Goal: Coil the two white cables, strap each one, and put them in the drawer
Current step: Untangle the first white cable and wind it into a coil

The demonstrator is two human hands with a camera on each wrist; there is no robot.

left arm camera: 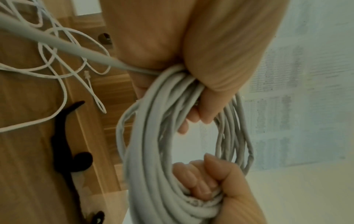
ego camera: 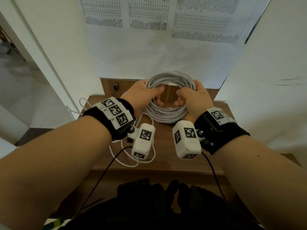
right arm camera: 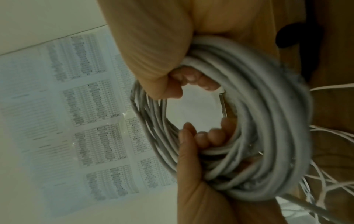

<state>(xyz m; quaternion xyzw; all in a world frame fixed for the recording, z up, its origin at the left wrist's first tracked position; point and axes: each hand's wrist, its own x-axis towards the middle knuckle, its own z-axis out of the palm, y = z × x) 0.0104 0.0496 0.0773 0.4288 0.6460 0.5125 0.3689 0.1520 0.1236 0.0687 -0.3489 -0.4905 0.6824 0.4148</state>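
A thick white cable, wound into a coil [ego camera: 167, 116], is held up over the wooden table [ego camera: 191, 163]. My left hand [ego camera: 149, 93] grips the coil's left side with fingers curled through the ring. My right hand [ego camera: 187, 99] grips its right side the same way. The left wrist view shows the coil [left arm camera: 149, 136] bunched in my left hand [left arm camera: 208, 97], with my right hand [left arm camera: 206, 188] below. In the right wrist view my right hand [right arm camera: 172, 78] clasps the coil [right arm camera: 268, 121]. A thin white cable [ego camera: 146, 161] lies loose and tangled on the table. Black straps [left arm camera: 63, 151] lie beside it.
A wooden panel with a metal knob [ego camera: 115, 86] stands at the table's back, against a white wall with printed sheets [ego camera: 149, 14]. White walls close in on both sides. Dark fabric [ego camera: 157, 205] fills the near edge below my arms.
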